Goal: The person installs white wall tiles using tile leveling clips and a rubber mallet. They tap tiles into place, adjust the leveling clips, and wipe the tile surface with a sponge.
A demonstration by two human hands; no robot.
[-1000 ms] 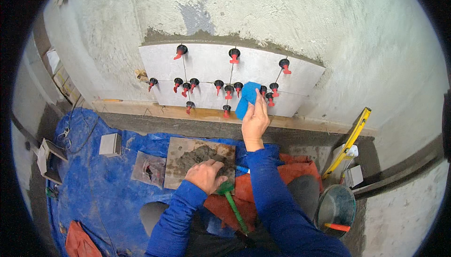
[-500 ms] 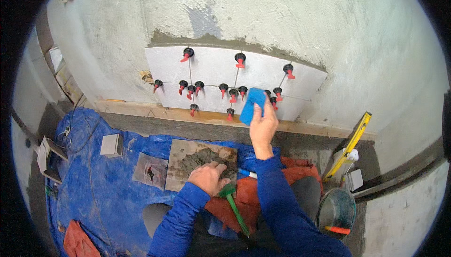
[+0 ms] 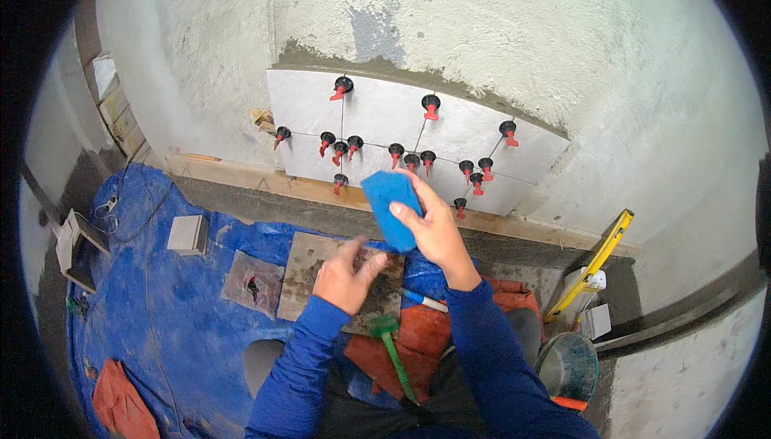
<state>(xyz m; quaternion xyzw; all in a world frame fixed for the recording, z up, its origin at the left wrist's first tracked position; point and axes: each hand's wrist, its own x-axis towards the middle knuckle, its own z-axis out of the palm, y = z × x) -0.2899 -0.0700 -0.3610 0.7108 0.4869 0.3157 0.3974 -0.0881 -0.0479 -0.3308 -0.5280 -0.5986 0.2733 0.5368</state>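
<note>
A blue sponge (image 3: 389, 208) is gripped between the thumb and fingers of my right hand (image 3: 438, 234), in front of the lower tile row. My left hand (image 3: 344, 280) hovers over the mortar-smeared board (image 3: 302, 278), its thumb apart from the slightly blurred fingers and nothing visible in it. Behind the sponge, white tiles (image 3: 385, 98) are set on the wall in two rows. Black levelling clips with red handles (image 3: 431, 106) sit along their joints; the sponge and hand hide part of the lower row. A green-headed tool (image 3: 385, 326) lies between my legs.
A wooden batten (image 3: 265, 184) runs beneath the tiles. Blue sheeting (image 3: 217, 278) covers the floor, with a stack of tile pieces (image 3: 188, 234) and a plastic bag (image 3: 254, 282) on it. At right stand a yellow spirit level (image 3: 593, 262) and a bucket (image 3: 569, 367).
My right hand has brought the sponge left and down from the tiles, tilting it the other way. My left hand has risen slightly from the board. The view has shifted a little.
</note>
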